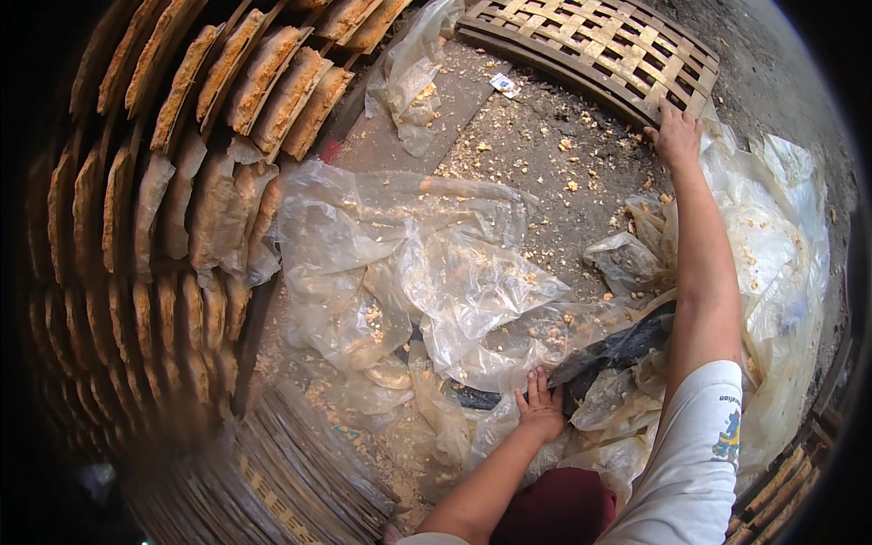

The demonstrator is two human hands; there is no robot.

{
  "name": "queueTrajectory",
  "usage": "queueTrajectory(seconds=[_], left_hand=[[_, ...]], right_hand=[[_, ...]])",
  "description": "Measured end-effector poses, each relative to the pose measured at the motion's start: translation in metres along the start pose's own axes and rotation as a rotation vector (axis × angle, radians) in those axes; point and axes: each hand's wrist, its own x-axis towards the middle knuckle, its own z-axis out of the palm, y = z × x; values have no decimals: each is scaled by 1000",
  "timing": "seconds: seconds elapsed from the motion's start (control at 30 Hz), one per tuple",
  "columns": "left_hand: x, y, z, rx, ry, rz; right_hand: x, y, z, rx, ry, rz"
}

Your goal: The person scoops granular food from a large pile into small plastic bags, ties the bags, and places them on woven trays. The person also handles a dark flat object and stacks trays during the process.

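Observation:
At the upper right, my right hand (676, 133) touches the near corner of a woven bamboo tray (593, 48), its fingertips on the wooden edge; whether it grips the edge is unclear. My left hand (541, 412) rests with fingers spread on crumpled clear plastic sheeting (470, 293) near the bottom centre. Beside its fingers runs a strip of black plastic (616, 351). More cloudy plastic sheeting (763, 238) lies in folds to the right of my right forearm. Orange-white crumbs are scattered over the sheeting and the dark ground.
Racks of slatted trays bearing orange-brown slabs (266, 82) stand along the left. Stacked weathered bamboo trays (300, 470) lie at the lower left. A small white packet (505, 85) lies on the ground below the woven tray. More slabs (783, 490) show at the lower right edge.

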Motion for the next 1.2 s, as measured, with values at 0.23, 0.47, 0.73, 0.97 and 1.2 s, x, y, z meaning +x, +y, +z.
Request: queueTrajectory(seconds=[0.23,0.47,0.73,0.97,1.2], left_hand=[[2,-1,8,-18,54,-7],[-4,2,-2,-11,25,-10],[8,-2,12,11,53,-27],[6,0,7,9,31,-32],[9,3,10,44,26,-38]], right_hand=[[-7,-9,5,-46,-13,79],[0,0,5,-39,58,1],[-17,22,-19,-17,44,-37],[-13,28,-22,-58,-1,-211],[-64,-65,-104,70,-57,-329]])
